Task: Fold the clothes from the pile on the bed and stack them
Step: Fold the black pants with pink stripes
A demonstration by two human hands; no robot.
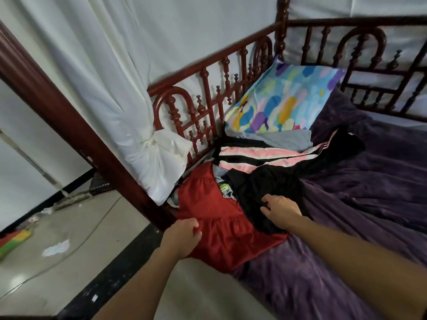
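The pile of clothes lies at the bed's corner beside the dark red wooden rail, just below the pillow. The red garment sits at the pile's near end and hangs over the bed's side edge. The left hand grips a fold of it there, with fingers and thumb curled round the cloth. The right hand rests on the black garment, which overlaps the red one. Its fingers are spread and slightly bent, and it is not clear whether they pinch any cloth.

Toward the bed's middle and foot, the purple blanket lies rumpled with nothing on it. On the rail side, the pile is hemmed in by the rail and a knotted white curtain. The floor lies beyond the side edge.

At least five pieces can be counted in the pile:
- the one red garment
- the one black garment
- one pink, white and black striped garment
- one grey garment against the pillow
- one small piece with a green label, tucked between the red and black garments

There is one pillow.
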